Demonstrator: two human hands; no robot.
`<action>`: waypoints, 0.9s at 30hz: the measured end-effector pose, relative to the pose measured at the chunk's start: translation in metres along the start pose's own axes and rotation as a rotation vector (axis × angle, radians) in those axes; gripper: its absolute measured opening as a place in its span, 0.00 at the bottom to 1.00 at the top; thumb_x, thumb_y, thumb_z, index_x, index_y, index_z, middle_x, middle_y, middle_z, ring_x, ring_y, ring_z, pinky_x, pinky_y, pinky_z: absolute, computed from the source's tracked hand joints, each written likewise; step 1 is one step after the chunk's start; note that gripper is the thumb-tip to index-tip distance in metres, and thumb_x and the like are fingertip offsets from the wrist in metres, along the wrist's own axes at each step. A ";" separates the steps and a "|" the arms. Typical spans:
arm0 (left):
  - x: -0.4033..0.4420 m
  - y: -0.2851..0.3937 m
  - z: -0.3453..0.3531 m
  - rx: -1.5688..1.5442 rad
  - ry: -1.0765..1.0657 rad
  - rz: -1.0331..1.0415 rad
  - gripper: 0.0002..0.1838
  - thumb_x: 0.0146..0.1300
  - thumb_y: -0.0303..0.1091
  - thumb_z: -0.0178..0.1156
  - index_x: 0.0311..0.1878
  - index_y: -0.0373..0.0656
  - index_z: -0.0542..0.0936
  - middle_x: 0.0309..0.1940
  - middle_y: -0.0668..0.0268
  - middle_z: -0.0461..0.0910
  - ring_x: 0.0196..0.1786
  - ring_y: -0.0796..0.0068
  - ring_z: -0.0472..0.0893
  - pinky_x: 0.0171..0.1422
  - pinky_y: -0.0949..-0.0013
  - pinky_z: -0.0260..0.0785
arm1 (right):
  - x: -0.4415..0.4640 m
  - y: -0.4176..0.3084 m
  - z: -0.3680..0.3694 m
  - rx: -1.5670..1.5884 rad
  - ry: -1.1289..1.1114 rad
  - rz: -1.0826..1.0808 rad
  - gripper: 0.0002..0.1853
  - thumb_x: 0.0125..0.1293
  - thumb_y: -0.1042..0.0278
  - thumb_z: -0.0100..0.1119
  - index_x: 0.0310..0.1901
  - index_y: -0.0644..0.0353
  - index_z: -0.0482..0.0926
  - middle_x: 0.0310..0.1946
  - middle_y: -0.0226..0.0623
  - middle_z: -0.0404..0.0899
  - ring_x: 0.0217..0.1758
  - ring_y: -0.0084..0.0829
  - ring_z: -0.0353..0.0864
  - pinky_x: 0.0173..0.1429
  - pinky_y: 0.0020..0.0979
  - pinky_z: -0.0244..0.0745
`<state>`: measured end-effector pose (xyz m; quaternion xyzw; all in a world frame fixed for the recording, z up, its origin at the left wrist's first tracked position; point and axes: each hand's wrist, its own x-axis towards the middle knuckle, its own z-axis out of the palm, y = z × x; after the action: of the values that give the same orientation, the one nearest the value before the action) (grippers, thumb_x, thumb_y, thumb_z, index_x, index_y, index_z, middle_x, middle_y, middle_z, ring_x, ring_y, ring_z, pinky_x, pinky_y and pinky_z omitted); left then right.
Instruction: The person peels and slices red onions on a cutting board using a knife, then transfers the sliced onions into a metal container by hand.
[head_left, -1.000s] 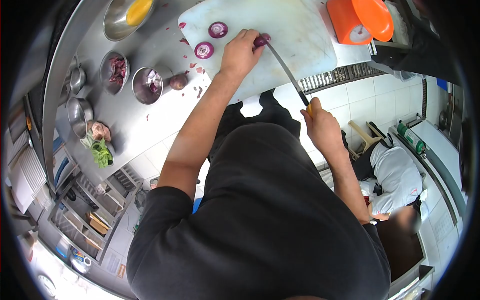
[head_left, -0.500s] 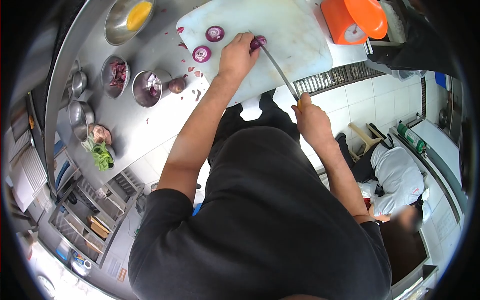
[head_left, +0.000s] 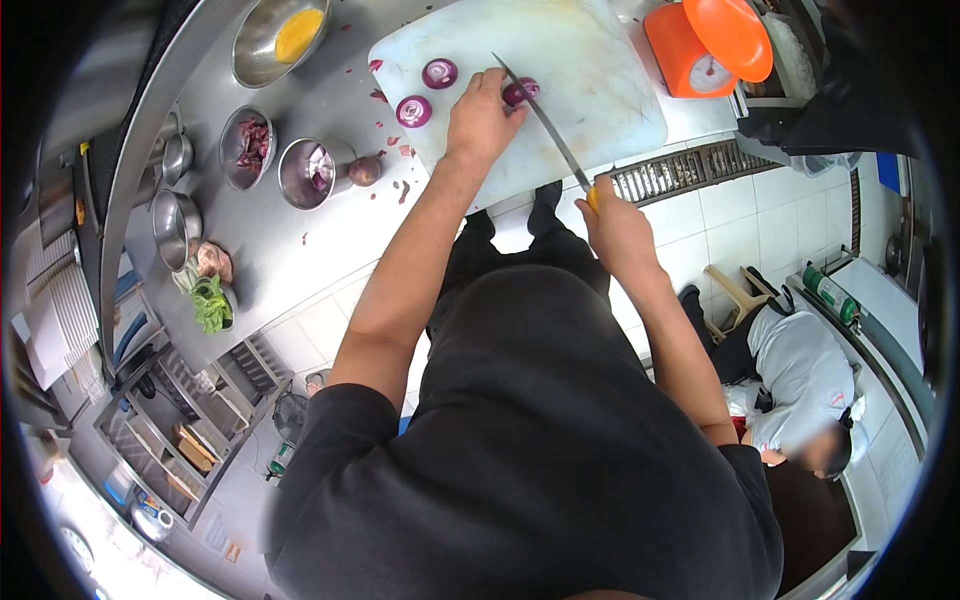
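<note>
My right hand (head_left: 617, 228) is closed round the yellow handle of a long knife (head_left: 548, 127). The blade crosses a purple onion piece (head_left: 521, 92) on the white cutting board (head_left: 590, 60). At the left side of that piece is my left hand (head_left: 484, 118), its fingers bent and pressed close to the onion. Left of this hand, two cut onion pieces lie with their ringed faces up, one (head_left: 439, 73) above the other (head_left: 413, 111).
Onion skins dot the steel table (head_left: 290, 245). Left stand a bowl of yellow food (head_left: 262, 50), a bowl of purple peelings (head_left: 235, 165), a pot (head_left: 305, 190), a whole onion (head_left: 365, 171) and green leaves (head_left: 211, 303). An orange scale (head_left: 690, 60) is right; a person (head_left: 800, 365) sits lower right.
My right hand and the knife have shifted slightly left and up, and the blade tip now reaches past the onion piece. My left hand stays beside the piece. The whole view has shifted a little.
</note>
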<state>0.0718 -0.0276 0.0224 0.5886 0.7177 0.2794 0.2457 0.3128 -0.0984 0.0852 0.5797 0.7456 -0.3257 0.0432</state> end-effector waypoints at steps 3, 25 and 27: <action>0.004 0.000 0.005 0.108 0.048 0.105 0.25 0.61 0.36 0.78 0.60 0.41 0.83 0.48 0.56 0.85 0.50 0.54 0.88 0.56 0.54 0.83 | -0.015 0.003 -0.021 0.032 0.018 0.040 0.18 0.80 0.56 0.61 0.50 0.64 0.70 0.29 0.58 0.86 0.37 0.65 0.87 0.42 0.60 0.80; -0.092 -0.096 -0.200 0.355 0.469 -0.147 0.29 0.59 0.42 0.82 0.60 0.39 0.87 0.56 0.50 0.84 0.55 0.53 0.87 0.59 0.55 0.81 | 0.008 0.029 -0.027 0.072 0.147 -0.012 0.17 0.81 0.57 0.63 0.48 0.63 0.70 0.28 0.62 0.83 0.33 0.67 0.84 0.33 0.57 0.74; -0.081 -0.080 -0.174 0.324 0.386 -0.038 0.31 0.59 0.44 0.82 0.63 0.39 0.86 0.59 0.49 0.83 0.58 0.50 0.86 0.64 0.54 0.80 | 0.008 0.029 -0.025 0.077 0.145 -0.003 0.17 0.81 0.58 0.63 0.47 0.63 0.71 0.28 0.62 0.84 0.33 0.67 0.84 0.33 0.57 0.74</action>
<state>-0.0879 -0.1388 0.0951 0.5422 0.7979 0.2632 0.0117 0.3436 -0.0755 0.0886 0.6017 0.7347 -0.3115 -0.0337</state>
